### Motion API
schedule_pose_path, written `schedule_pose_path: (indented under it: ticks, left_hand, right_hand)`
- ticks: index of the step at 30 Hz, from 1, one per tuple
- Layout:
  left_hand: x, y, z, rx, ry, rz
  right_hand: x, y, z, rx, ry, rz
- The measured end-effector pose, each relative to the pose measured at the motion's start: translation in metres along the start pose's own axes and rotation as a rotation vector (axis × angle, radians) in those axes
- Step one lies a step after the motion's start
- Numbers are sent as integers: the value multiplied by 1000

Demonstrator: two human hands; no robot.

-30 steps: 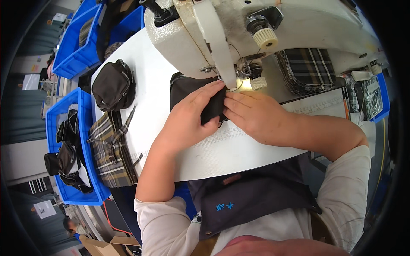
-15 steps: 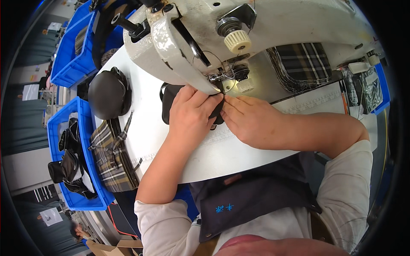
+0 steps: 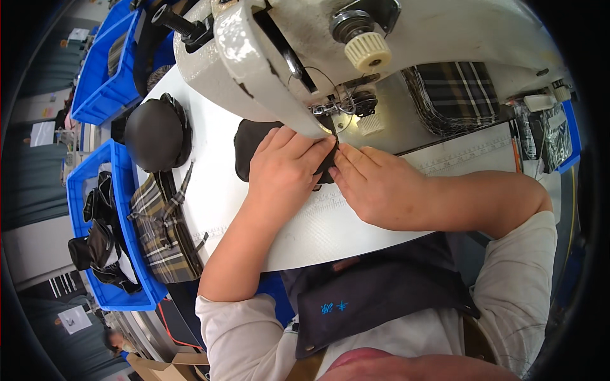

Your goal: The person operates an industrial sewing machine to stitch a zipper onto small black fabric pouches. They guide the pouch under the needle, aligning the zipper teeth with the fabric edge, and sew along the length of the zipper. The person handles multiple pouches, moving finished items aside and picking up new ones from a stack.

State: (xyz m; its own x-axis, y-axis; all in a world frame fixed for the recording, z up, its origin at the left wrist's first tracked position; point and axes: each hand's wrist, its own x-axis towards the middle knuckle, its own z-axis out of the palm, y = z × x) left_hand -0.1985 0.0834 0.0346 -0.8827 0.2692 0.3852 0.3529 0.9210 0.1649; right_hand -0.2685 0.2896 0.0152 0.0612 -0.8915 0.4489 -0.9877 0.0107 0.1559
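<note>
A piece of black fabric [image 3: 249, 147] lies on the white sewing table, its edge under the needle area of a cream sewing machine [image 3: 251, 70]. My left hand [image 3: 283, 168] presses down on the fabric, its fingertips close to the presser foot. From the other side, my right hand [image 3: 381, 184] pinches the fabric's edge just in front of the needle. The fingertips of both hands nearly meet there. Most of the fabric's near side is hidden under my hands.
A round black pouch [image 3: 157, 134] and a plaid fabric piece [image 3: 166, 228] lie at the left. Blue bins [image 3: 149, 279] with black pieces stand beyond the table's left edge. Stacked plaid panels [image 3: 454, 95] lie under the machine arm. A ruler strip [image 3: 464, 150] runs along the table.
The whole view has shifted slightly, with the machine appearing a little larger. Both hands stay on the black fabric, which looks turned a little near the needle.
</note>
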Motion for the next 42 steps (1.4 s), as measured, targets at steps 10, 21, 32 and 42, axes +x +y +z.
schedule_pose_path:
  ticks: [10,21,32,42]
  left_hand:
    - [1,7,-14,2,-83,12]
    - [-6,8,-5,131,-52,6]
    - [-6,11,2,145,-4,-3]
    - [-7,13,6,85,33,-14]
  right_hand:
    - [-3,-1,-6,14,-44,-49]
    - [-4,-5,-4,0,-28,-39]
    - [-5,-4,-4,-18,-52,-64]
    - [-3,-5,-4,11,-47,-58]
